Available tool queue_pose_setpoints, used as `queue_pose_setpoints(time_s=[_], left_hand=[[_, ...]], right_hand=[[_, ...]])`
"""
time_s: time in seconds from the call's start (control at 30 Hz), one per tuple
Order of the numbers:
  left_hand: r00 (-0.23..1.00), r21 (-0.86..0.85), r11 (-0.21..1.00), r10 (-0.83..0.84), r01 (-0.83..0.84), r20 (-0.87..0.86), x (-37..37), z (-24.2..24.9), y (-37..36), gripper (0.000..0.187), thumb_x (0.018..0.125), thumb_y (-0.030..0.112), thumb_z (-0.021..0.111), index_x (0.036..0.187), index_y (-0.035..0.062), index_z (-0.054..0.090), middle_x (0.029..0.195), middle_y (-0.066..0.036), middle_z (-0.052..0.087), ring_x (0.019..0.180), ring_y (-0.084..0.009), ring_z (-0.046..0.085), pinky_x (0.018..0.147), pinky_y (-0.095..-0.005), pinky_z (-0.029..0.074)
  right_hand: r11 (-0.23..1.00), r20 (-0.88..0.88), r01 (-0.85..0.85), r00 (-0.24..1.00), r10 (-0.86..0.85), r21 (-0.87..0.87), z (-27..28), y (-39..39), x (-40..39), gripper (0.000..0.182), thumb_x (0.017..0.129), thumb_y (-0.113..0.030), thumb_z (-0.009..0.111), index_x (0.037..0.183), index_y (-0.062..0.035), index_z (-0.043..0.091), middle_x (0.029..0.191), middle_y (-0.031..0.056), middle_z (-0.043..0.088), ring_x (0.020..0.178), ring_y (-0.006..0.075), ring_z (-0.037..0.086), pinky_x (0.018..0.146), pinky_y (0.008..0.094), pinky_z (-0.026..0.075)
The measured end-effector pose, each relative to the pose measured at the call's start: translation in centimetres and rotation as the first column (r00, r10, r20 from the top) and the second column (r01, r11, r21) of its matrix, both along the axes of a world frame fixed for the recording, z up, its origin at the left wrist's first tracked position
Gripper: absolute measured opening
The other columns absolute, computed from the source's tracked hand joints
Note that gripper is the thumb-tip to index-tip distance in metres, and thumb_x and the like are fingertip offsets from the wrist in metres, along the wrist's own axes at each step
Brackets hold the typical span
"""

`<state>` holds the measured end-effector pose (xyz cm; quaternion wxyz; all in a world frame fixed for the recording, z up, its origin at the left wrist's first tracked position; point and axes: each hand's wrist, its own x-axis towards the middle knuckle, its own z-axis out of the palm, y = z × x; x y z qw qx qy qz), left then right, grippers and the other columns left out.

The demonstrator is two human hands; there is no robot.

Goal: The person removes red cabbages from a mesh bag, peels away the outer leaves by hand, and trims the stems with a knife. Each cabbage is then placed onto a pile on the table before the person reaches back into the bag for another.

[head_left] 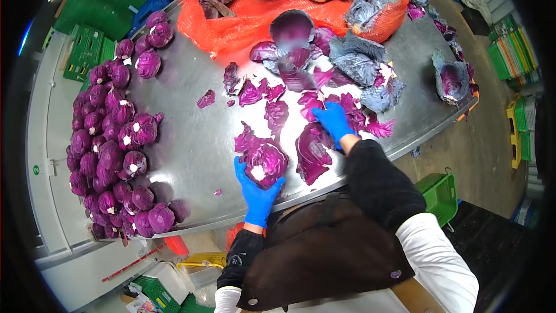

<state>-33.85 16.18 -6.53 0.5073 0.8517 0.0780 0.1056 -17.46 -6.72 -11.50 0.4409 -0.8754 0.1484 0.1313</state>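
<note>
head view: left hand [256,192] grips unlabelled cabbage [265,164].

Both hands wore blue disposable gloves: the left hand [256,192] and the right hand [335,122]. Black over-sleeves covered each forearm from wrist to elbow; the left one carried a small white marking near its cuff, too small to read. White sleeves showed above the over-sleeves. A dark brown apron covered the torso, fitted with a dark strap and two small round fasteners.
</note>
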Motion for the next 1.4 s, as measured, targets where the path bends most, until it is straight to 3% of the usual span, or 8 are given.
queue_pose_setpoints(time_s=[0.17,0.37,0.5,0.67,1.0,1.17,1.27,1.4], left_hand=[[0.997,0.054,0.997,0.052,-0.049,-0.053,2.3,0.9,-1.3,0.072,0.071,0.023,0.080,0.127,0.0005,0.040,0.136,-0.019,0.039,0.126,-0.0299,0.041,0.104,-0.0375,0.035],[1.000,0.196,0.981,-0.014,0.017,-0.021,4.0,1.0,-1.5,0.070,0.069,0.026,0.081,0.125,0.0032,0.047,0.136,-0.019,0.043,0.123,-0.0303,0.046,0.101,-0.0370,0.039],[0.994,0.181,0.979,-0.079,0.091,-0.074,3.7,1.0,-1.2,0.075,0.069,0.024,0.081,0.132,0.0048,0.044,0.142,-0.020,0.037,0.129,-0.0287,0.042,0.104,-0.0362,0.036],[0.987,0.144,0.979,-0.133,0.145,-0.089,4.1,0.8,-1.0,0.076,0.069,0.025,0.080,0.134,0.0053,0.044,0.143,-0.021,0.036,0.131,-0.0303,0.039,0.105,-0.0372,0.036],[0.972,0.159,0.959,-0.230,0.235,-0.046,0.4,1.2,-0.6,0.083,0.065,0.021,0.081,0.136,0.0079,0.041,0.147,-0.021,0.029,0.135,-0.0357,0.031,0.108,-0.0434,0.030],[0.993,0.181,0.979,-0.080,0.095,-0.086,-0.8,1.6,0.4,0.077,0.060,0.026,0.084,0.125,0.0100,0.046,0.138,-0.020,0.036,0.127,-0.0375,0.038,0.104,-0.0444,0.035],[0.991,0.298,0.954,0.006,0.035,-0.137,0.3,3.2,-0.7,0.074,0.058,0.031,0.085,0.116,0.0084,0.047,0.124,-0.019,0.044,0.119,-0.0356,0.044,0.099,-0.0433,0.039],[0.957,0.258,0.963,0.001,0.078,-0.291,1.6,2.8,0.3,0.075,0.057,0.034,0.086,0.117,0.0076,0.049,0.121,-0.016,0.047,0.114,-0.0314,0.049,0.095,-0.0386,0.043]], right_hand=[[0.939,0.386,-0.321,0.856,0.343,-0.122,9.3,0.8,-3.4,0.054,0.082,-0.049,0.062,0.115,-0.0058,0.054,0.089,0.0175,0.065,0.078,0.0353,0.064,0.067,0.0430,0.050],[0.521,-0.067,-0.837,0.537,0.841,-0.164,11.6,0.7,-4.8,0.058,0.088,-0.058,0.046,0.074,-0.0060,0.066,0.075,0.0191,0.063,0.070,0.0361,0.062,0.065,0.0461,0.049],[0.773,-0.026,-0.560,0.814,0.580,-0.299,9.3,-0.1,-1.4,0.046,0.086,-0.053,0.054,0.096,-0.0095,0.066,0.085,0.0173,0.065,0.075,0.0363,0.062,0.067,0.0421,0.050],[0.741,0.371,-0.661,0.663,0.650,-0.117,9.8,4.3,-5.8,0.076,0.077,-0.044,0.068,0.141,-0.0175,0.036,0.107,0.0174,0.063,0.080,0.0325,0.065,0.071,0.0407,0.052],[0.860,0.073,-0.468,0.869,0.490,-0.202,3.7,4.5,0.5,0.039,0.078,-0.043,0.064,0.090,-0.0062,0.069,0.079,0.0189,0.065,0.075,0.0360,0.064,0.069,0.0437,0.051],[0.843,0.081,-0.535,0.844,0.530,0.055,5.1,3.6,-4.8,0.080,0.076,-0.046,0.070,0.143,-0.0176,0.035,0.114,0.0157,0.063,0.095,0.0297,0.065,0.081,0.0384,0.050],[0.651,-0.041,-0.606,0.717,0.696,0.457,5.3,4.2,-6.5,0.071,0.078,-0.040,0.072,0.139,-0.0182,0.043,0.111,0.0168,0.063,0.095,0.0261,0.063,0.084,0.0366,0.049],[0.588,0.118,-0.722,0.662,0.740,0.365,3.2,3.7,-6.4,0.063,0.079,-0.041,0.070,0.134,-0.0173,0.049,0.122,0.0224,0.057,0.107,0.0328,0.060,0.093,0.0396,0.045]])
